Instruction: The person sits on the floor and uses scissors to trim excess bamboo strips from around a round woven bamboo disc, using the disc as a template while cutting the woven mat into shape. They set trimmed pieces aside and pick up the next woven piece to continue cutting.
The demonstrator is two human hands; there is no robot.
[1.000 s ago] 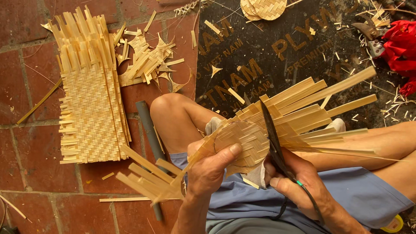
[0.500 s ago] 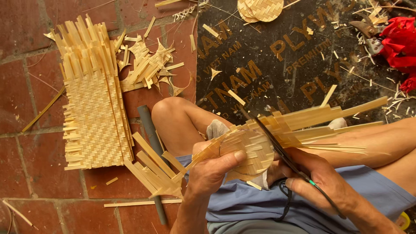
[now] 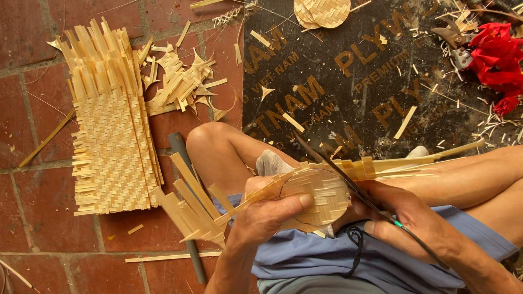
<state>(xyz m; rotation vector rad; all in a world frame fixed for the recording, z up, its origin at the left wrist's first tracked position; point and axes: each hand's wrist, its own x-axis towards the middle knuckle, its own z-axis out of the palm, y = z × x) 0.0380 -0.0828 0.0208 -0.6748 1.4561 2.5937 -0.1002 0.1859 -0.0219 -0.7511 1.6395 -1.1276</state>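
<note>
Person sits on a brick floor, legs crossed, head camera looking down at the lap.

Left hand is closed around a woven bamboo piece, thumb pressed on its top face, fingers hidden beneath. The piece is held over the lap, between the knees, with a rounded outline at its woven middle. Loose strip ends fan out from it to the lower left, and more strips run out to the right over the person's leg.

Right hand grips dark scissors; fingers curled on the handles, a black cord loop hanging under the hand. Blades lie across the right part of the woven piece, tips pointing up-left; can't tell whether blades are apart or closed.

A stack of flat woven bamboo mats lies on the floor at the left, uncut strip ends sticking up at the far end. Just right of it, a heap of bamboo offcuts. A grey rod lies on the floor beside the left knee, running under the strips.

A dark printed board covers the floor at upper right, scattered with slivers. Round woven discs sit at its far edge. Red cloth and pruning shears sit at the far right corner.
</note>
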